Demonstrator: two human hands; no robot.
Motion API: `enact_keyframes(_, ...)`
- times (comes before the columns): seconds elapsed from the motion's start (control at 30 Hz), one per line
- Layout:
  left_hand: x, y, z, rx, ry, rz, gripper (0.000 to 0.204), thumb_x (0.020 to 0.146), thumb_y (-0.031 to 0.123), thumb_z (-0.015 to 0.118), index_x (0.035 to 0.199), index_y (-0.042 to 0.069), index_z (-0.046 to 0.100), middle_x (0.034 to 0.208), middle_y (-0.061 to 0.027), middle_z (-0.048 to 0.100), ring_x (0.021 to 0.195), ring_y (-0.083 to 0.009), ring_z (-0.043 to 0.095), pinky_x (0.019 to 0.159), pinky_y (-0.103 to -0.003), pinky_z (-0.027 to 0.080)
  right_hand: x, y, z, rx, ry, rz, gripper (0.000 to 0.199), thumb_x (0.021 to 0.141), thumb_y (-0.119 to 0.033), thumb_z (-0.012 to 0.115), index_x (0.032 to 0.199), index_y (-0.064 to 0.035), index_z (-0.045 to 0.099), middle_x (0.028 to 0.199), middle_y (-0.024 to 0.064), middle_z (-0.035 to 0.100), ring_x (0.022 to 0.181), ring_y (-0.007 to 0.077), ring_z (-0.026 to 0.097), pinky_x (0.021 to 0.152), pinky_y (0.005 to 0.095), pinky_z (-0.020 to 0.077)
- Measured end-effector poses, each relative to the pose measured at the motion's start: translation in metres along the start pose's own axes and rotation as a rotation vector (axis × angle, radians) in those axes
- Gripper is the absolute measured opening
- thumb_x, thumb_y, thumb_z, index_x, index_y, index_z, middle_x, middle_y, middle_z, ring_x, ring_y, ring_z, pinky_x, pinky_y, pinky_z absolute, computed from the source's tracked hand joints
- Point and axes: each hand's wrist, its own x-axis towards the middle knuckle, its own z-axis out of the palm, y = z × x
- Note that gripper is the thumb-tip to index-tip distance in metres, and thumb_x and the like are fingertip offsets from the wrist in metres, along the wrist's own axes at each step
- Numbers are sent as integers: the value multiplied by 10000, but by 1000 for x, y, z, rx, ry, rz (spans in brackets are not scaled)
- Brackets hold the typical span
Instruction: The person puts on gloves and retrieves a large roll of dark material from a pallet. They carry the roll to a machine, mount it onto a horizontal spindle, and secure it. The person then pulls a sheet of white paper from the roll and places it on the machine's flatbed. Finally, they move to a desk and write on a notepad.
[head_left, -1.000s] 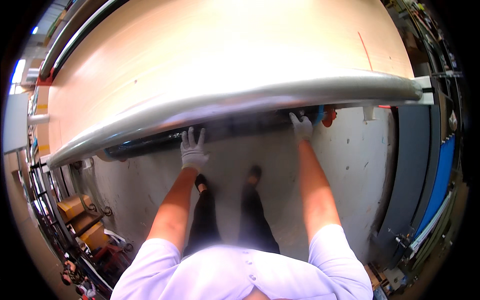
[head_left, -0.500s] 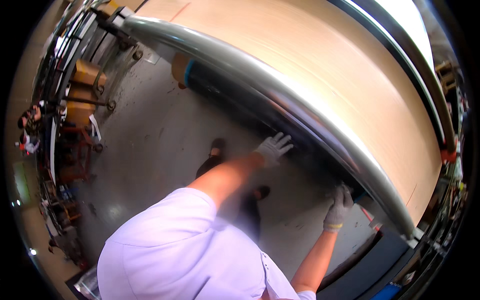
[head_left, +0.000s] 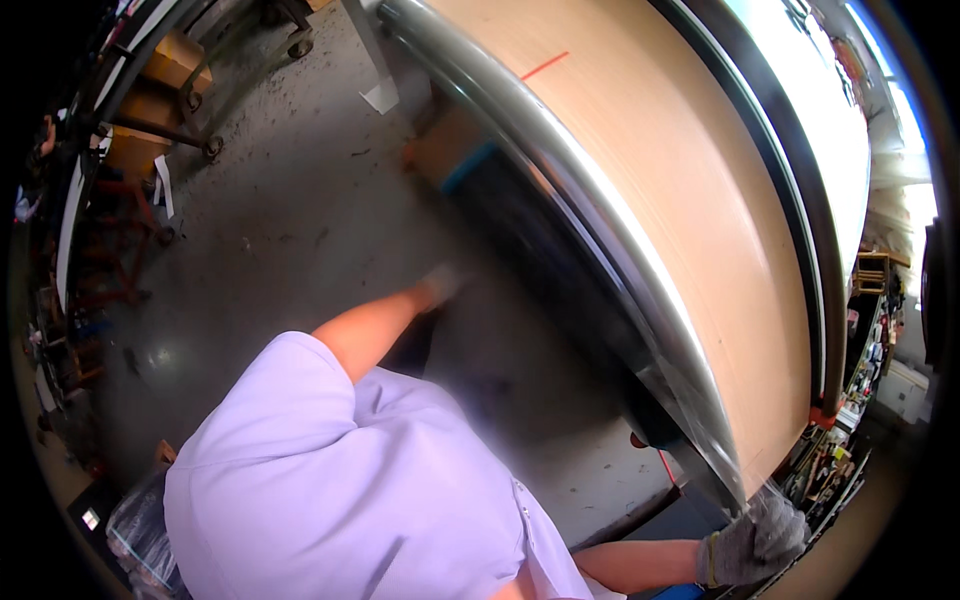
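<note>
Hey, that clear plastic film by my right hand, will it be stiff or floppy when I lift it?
The clear plastic film is probably floppy, since it creases near your right hand. It's likely thin and light, because the metal tube shows through it.

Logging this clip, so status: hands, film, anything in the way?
Right hand clenched on film. Left hand blurred, grip unclear. Film overlaps bar; nothing visibly blocking.

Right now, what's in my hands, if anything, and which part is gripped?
Your right hand seems to grip clear plastic film by one end; your left hand is too blurred to tell.
</note>
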Motion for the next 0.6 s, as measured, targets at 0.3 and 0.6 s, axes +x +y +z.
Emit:
enact_keyframes(0.3, 37, -20, -201, 1333, 29, 336, 489, 979, 361, 474, 1324, 15, 490, 1270, -136, 582, 1212, -298, 516, 1071, -398, 386, -24, -89, 52, 71, -318, -35, 185, 782, -194, 639, 923, -81, 677, 901, 85, 648, 746, 152, 612, 657, 313, 491)
enact_keyframes(0.6, -56, -126, -246, 3203, -1476, 464, 324, 950, 249, 531, 1151, 13, 626, 1134, -121, 635, 1052, -232, 595, 957, -354, 461, -3, -23, 53, -229, -325, -6, 134, 881, -212, 552, 824, -96, 514, 799, 67, 485, 662, 139, 455, 588, 306, 384)
